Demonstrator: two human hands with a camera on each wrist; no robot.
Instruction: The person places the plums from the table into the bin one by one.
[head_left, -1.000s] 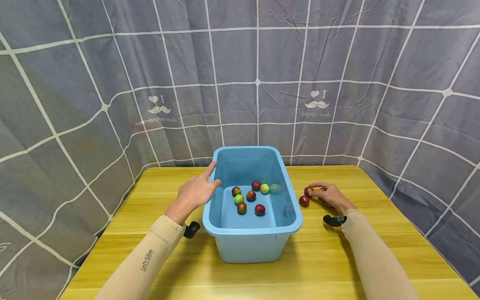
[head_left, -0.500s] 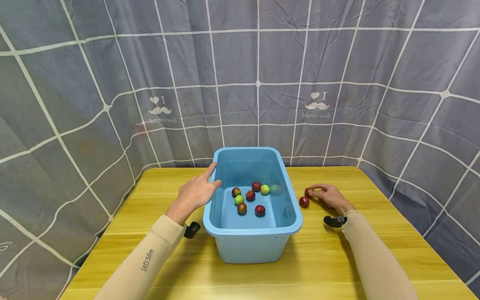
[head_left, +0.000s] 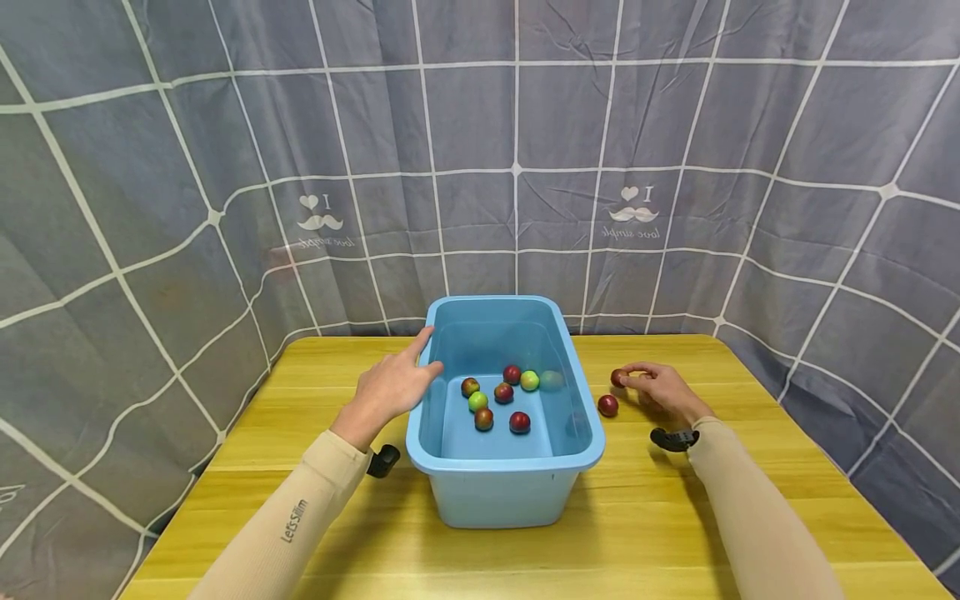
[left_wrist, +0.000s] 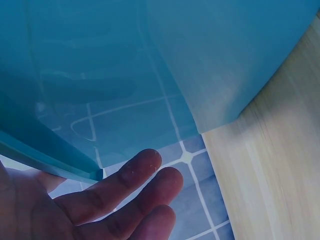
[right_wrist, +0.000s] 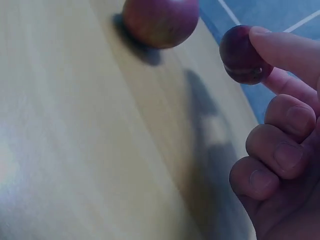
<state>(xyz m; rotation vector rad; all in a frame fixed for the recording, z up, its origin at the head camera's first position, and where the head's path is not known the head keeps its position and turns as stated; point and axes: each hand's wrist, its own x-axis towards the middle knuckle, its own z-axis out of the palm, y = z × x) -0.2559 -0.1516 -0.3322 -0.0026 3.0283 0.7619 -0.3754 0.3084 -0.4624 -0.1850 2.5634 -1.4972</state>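
My left hand [head_left: 393, 387] lies at the left rim of a blue plastic tub [head_left: 495, 492], thumb over the inner side. In the left wrist view its fingers [left_wrist: 145, 200] stretch out fairly straight outside the tub wall. To the tub's right, my right hand [head_left: 663, 392] pinches a dark red plum [right_wrist: 242, 55] between thumb and index finger, held above the table. Its other fingers curl into the palm. Another red plum [head_left: 608, 406] sits on the table just nearer than the hand. Inside the tub lie several plums, among them a red plum [head_left: 520, 422] and a green plum [head_left: 477, 402].
The wooden table [head_left: 360, 533] carries the tub near its middle. A grey curtain [head_left: 480, 208] with white grid lines hangs behind the table and along both sides. Each wrist bears a black strap, such as the right wrist strap [head_left: 673, 439].
My right hand has lifted the pinched plum slightly up and away from the other table plum. The left hand stays at the rim. A plum in the tub has shifted a little.
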